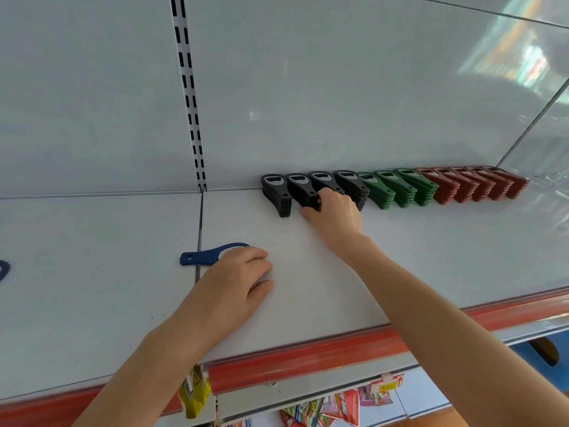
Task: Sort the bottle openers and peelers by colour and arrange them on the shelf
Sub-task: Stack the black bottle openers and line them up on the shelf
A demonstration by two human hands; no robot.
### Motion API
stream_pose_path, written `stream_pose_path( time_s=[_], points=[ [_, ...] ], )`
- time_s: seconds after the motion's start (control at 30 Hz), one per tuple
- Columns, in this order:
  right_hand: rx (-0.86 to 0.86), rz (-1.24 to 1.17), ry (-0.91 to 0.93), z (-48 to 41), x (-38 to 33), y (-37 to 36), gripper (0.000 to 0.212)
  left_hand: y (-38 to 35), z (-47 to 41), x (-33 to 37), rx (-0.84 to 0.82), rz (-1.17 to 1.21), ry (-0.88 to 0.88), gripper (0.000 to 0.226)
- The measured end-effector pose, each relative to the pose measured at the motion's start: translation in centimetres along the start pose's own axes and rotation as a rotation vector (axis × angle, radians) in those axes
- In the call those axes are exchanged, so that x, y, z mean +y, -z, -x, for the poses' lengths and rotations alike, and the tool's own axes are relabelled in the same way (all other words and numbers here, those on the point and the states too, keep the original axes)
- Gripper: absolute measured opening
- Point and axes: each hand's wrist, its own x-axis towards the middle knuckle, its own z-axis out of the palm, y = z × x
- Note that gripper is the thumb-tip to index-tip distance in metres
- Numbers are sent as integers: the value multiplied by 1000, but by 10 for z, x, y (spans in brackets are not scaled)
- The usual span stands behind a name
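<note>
Head view: one wide-angle camera, worn on the person's head, sits just outside the red front edge (308, 354) of the shelf (415, 257). It faces forward and slightly down across the shelf to the back panel (308, 87). Range is close: the left hand (237, 278) and right hand (334, 215) enter from the lower frame border, the right reaching near the shelf's rear edge.

No text is legible; print on the hanging snack packets (348, 408) and yellow shelf tag (388, 385) is blurred.
</note>
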Motion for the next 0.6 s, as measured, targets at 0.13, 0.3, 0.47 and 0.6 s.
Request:
stream_pose_path(
  time_s=[0.13,0.3,0.47,0.6],
  points=[
    [43,-39,-13,0,0,-1,40,-1,0,-1,5,-6,-3,35],
    [55,-36,-10,-1,0,-1,42,-2,0,-1,21,-16,-6,33],
    [26,-77,-4,-2,1,1,42,-3,1,-4,36,-25,-24,29],
    [1,-123,39,5,7,12,39,0,-1,-3,-5,-66,-12,28]
  ],
)
